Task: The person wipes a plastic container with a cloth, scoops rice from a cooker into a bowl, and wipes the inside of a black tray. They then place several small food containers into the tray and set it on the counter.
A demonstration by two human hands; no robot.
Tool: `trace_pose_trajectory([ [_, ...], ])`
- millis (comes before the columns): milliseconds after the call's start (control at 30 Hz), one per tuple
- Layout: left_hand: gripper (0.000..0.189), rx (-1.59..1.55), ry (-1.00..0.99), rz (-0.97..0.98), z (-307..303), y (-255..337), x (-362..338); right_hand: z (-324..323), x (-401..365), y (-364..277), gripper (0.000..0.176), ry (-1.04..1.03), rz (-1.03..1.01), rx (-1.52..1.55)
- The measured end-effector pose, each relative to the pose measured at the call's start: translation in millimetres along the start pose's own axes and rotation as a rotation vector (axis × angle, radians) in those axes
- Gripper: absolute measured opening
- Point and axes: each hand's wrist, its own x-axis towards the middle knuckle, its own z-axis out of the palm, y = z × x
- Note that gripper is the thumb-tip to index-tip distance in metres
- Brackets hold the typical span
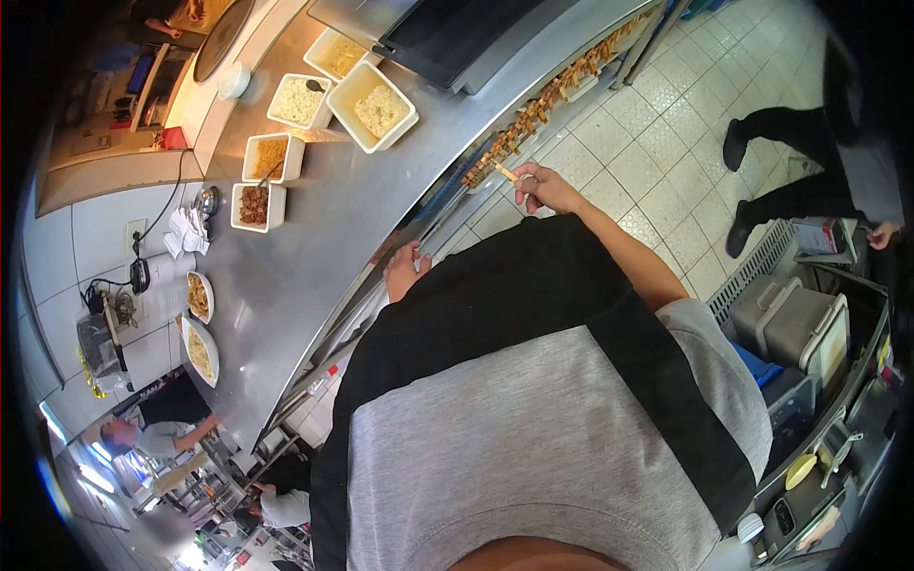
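Observation:
In the head view, my right hand (545,189) pinches one end of a small pale wooden piece (506,172) that looks like a clothespin. Its far end meets a long row of similar brown and tan wooden pieces (533,116) along the steel counter's edge. They are too small to make out singly. My left hand (405,272) is by the same counter edge, lower left of the row, fingers stretched forward and holding nothing visible. The black apron hides part of that hand.
On the steel counter (314,228) stand several white tubs of food, including one of rice (379,111) and one of brown meat (253,206). Two oval dishes (200,354) sit farther left. A person's dark-clad legs (785,138) are on the tiled floor at right. Other people work at lower left.

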Motion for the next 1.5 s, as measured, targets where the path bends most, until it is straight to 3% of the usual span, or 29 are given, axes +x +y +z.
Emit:
trace_pose_trajectory([
  [567, 0.033, 0.005, 0.096, 0.032, 0, 9, -15, 16, 0, 0, 0.026, -0.038, 0.065, -0.041],
  [767, 0.033, 0.001, 0.088, 0.045, -1, 7, -14, 26, -3, -6, 0.021, -0.186, 0.050, -0.190],
  [1067, 0.035, -0.003, 0.039, 0.024, -1, 7, -16, 28, -1, -5, 0.021, -0.044, 0.106, 0.057],
  [1267, 0.036, -0.030, 0.041, 0.010, -6, 10, -15, 26, 6, -8, 0.036, -0.038, 0.172, -0.142],
  [1367, 0.036, -0.024, 0.043, 0.012, -6, 10, -14, 12, 10, -3, 0.045, 0.033, 0.300, -0.021],
  [1500, 0.036, -0.030, 0.028, -0.001, -4, 8, -15, 16, 29, 9, 0.048, 0.062, 0.210, 0.141],
])
